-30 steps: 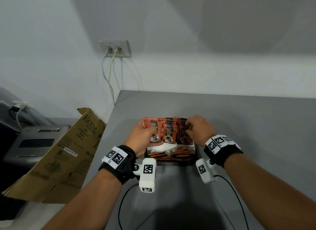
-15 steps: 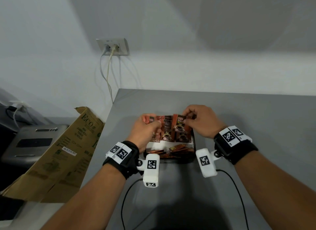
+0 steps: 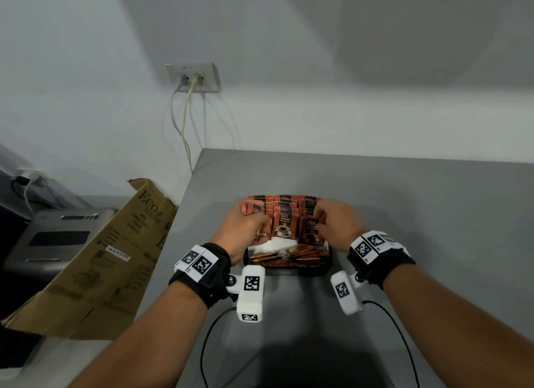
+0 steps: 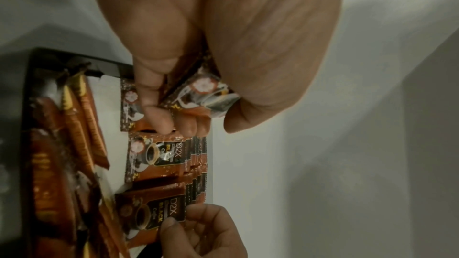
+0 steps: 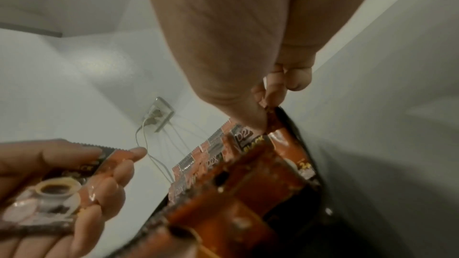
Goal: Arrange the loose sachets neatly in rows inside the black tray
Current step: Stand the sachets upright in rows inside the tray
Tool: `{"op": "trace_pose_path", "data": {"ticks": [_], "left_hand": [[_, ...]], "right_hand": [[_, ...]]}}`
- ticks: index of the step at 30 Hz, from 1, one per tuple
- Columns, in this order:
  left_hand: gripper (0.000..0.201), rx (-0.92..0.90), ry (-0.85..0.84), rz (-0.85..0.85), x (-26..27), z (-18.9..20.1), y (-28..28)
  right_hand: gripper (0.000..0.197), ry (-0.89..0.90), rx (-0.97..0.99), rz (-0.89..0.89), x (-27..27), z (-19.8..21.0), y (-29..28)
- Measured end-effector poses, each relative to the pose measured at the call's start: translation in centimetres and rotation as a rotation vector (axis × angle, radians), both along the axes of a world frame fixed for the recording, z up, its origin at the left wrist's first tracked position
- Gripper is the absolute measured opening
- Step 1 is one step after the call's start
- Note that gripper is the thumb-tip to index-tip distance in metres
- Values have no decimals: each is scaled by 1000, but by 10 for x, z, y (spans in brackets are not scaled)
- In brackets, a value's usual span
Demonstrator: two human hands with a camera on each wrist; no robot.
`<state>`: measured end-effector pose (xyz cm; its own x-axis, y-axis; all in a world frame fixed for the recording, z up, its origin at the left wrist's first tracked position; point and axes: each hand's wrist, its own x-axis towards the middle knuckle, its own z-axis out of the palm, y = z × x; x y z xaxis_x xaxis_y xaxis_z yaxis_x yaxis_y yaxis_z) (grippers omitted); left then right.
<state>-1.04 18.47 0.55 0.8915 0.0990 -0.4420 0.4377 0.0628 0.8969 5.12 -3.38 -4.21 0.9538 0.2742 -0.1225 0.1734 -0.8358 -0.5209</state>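
Note:
The black tray (image 3: 289,270) sits on the grey table (image 3: 404,214). Orange-and-black coffee sachets (image 3: 284,223) stand upright in three rows across its far part. Narrow orange stick sachets (image 3: 289,253) lie loose along its near side. My left hand (image 3: 245,226) is at the left row and grips one coffee sachet (image 4: 203,93), tilted, between thumb and fingers. My right hand (image 3: 335,226) is at the right row and pinches the top edge of its front sachet (image 5: 275,123). The tray's far rim is hidden by the sachets.
A flattened cardboard box (image 3: 109,257) leans against the table's left edge, with a grey machine (image 3: 57,237) beyond it. A wall socket (image 3: 192,77) has two cables hanging down behind the table. Black wrist-camera cables (image 3: 208,344) trail over the near table.
Both hands have stayed over the standing sachets. The left hand now holds one sachet tilted at the left row. The right hand has dropped to the front sachet of the right row.

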Motion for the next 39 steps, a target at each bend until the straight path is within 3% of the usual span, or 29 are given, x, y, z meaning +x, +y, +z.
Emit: {"op": "trace_pose_path", "data": {"ticks": [6,9,13,19,22,25,29,39], "left_hand": [[42,-23,30,-83,-1,3,-3],[44,-38,-23,-138,-2,4,-7],[43,-113,-86,-166,-1,8,-18],[28,-30,-113,-95,0,12,-8],[11,33,-111,71,1,7,3],[17,36,-90,171,1,1,16],[22,39,-86,141,-3,0,22],[18,80,-55,67,-3,-11,23]], "right_hand": [[20,-60,-2,-23,-4,6,-1],[17,-106,191,-34,-9,29,7],[19,20,389,90,-14,62,30],[14,-1,341,107,-4,71,40],[16,44,284,68,4,65,39],[22,123,120,66,8,51,38],[25,148,-30,58,7,37,45],[20,82,-137,91,8,22,58]]}}
